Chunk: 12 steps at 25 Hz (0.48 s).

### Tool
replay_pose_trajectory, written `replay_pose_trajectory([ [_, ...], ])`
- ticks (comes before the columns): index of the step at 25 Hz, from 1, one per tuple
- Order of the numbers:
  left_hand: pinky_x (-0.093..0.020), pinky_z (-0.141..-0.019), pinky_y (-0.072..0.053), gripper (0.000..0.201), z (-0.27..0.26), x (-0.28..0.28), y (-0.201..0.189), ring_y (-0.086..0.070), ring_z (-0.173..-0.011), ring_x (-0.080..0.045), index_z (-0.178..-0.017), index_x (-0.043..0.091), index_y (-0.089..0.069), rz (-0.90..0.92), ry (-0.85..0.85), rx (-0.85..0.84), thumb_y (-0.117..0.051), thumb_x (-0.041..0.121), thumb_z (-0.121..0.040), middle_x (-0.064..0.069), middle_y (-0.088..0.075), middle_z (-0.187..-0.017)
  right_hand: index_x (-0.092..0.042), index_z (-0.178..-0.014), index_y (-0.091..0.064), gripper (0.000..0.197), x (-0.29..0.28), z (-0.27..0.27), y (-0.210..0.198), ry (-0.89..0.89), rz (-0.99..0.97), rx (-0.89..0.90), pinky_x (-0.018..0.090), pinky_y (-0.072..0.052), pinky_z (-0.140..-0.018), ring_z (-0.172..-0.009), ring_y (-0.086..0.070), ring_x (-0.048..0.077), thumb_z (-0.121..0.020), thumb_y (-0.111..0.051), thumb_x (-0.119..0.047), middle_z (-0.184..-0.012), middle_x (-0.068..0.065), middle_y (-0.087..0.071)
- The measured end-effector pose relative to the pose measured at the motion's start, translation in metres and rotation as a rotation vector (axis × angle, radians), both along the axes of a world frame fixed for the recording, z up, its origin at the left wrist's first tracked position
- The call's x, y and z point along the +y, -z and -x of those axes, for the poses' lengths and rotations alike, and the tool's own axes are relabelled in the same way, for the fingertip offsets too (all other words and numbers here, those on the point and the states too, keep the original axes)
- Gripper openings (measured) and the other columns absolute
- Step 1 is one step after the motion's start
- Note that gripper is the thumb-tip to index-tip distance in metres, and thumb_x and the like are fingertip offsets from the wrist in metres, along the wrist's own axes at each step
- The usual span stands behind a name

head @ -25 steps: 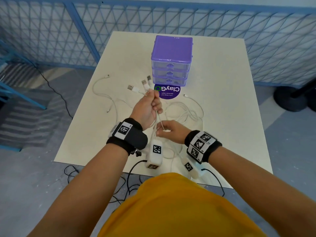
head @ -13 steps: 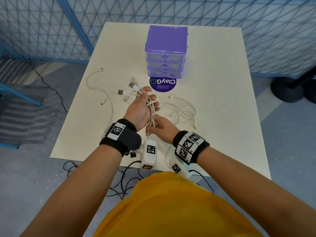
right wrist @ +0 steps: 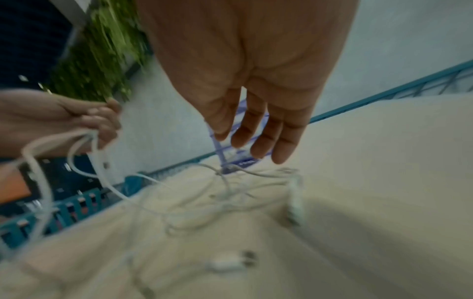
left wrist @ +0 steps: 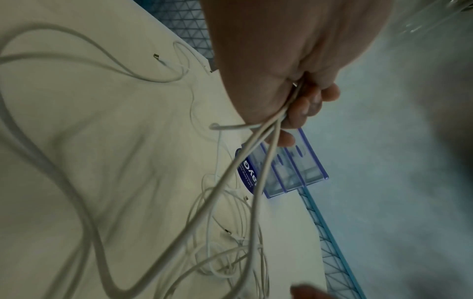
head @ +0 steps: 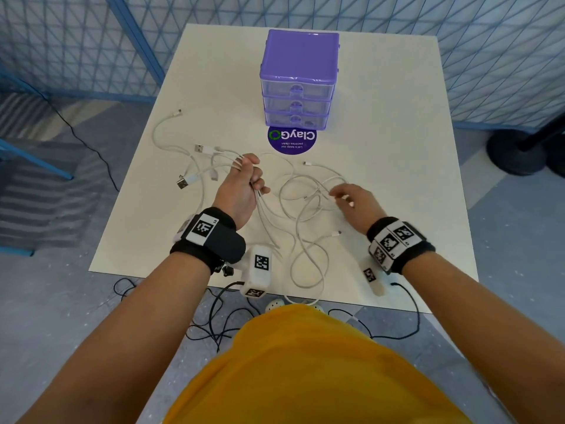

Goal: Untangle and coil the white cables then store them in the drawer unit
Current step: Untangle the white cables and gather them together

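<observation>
Fingers of the left hand (head: 241, 186) are curling round a bundle of white cables (head: 305, 206) in the head view, the fist standing raised over the middle of the table (head: 397, 148) with its knuckles toward the drawer unit (head: 298, 78). USB plugs are fanning out of the top of the fist toward the left, while the strands are trailing out of its near side and spreading into loose, overlapping loops that are lying on the table between the two wrists. The right hand (head: 354, 203) is hovering palm down over the right side of those loops, its fingers loose and spread, gripping nothing. The purple drawer unit is standing at the far middle of the table, its three clear drawers closed, just behind a round purple sticker (head: 292, 139).

From the left wrist, the left hand (left wrist: 294, 66) is clenching several strands that are running down and leftward out of the fist to the tangle (left wrist: 230, 242) on the table.

From the right wrist, much blurred, the right hand (right wrist: 256, 81) is hanging with straight, parted fingers (right wrist: 284, 141) above the cables (right wrist: 230, 192), not touching them as far as can be seen; the left hand (right wrist: 84, 119) is gripping its strands at the left edge.
</observation>
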<state>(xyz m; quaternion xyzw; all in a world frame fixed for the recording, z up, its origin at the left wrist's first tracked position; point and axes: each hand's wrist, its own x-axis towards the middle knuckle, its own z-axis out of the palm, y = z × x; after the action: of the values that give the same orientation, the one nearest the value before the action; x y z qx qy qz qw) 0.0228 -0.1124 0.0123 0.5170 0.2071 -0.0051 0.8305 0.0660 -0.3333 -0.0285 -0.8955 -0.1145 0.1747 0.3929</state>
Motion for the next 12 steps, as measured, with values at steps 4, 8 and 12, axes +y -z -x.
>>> replay_pose_trajectory([
  [4, -0.021, -0.059, -0.035, 0.032, 0.001, 0.003, 0.005, -0.035, -0.041, -0.001, -0.079, 0.022, -0.043, 0.025, -0.002, 0.001, -0.021, 0.026, -0.102, 0.015, -0.041, -0.045, -0.018, -0.119, -0.054, 0.033, -0.041, 0.006, 0.021, -0.098, 0.442, 0.113, 0.041, -0.033, -0.104, -0.12, -0.04, 0.035, -0.086, -0.051, -0.013, -0.135, 0.014, -0.04],
  [8, -0.022, -0.059, -0.034, 0.032, 0.002, -0.003, 0.009, -0.035, -0.042, -0.002, -0.08, 0.022, -0.044, 0.024, 0.013, 0.021, -0.022, 0.025, -0.102, 0.016, -0.041, -0.046, -0.023, -0.126, -0.047, 0.045, -0.035, 0.016, 0.036, -0.166, 0.501, 0.151, 0.041, -0.032, -0.105, -0.121, -0.035, 0.035, -0.083, -0.052, -0.012, -0.135, 0.014, -0.034],
  [12, -0.022, -0.058, -0.034, 0.032, 0.001, -0.007, 0.009, -0.035, -0.042, -0.002, -0.079, 0.022, -0.045, 0.028, 0.02, 0.034, -0.022, 0.026, -0.102, 0.015, -0.04, -0.047, -0.006, -0.111, -0.054, 0.027, -0.026, 0.012, 0.046, -0.031, 0.371, 0.131, 0.037, -0.041, -0.09, -0.106, -0.049, 0.036, -0.084, -0.049, -0.006, -0.114, 0.021, -0.05],
])
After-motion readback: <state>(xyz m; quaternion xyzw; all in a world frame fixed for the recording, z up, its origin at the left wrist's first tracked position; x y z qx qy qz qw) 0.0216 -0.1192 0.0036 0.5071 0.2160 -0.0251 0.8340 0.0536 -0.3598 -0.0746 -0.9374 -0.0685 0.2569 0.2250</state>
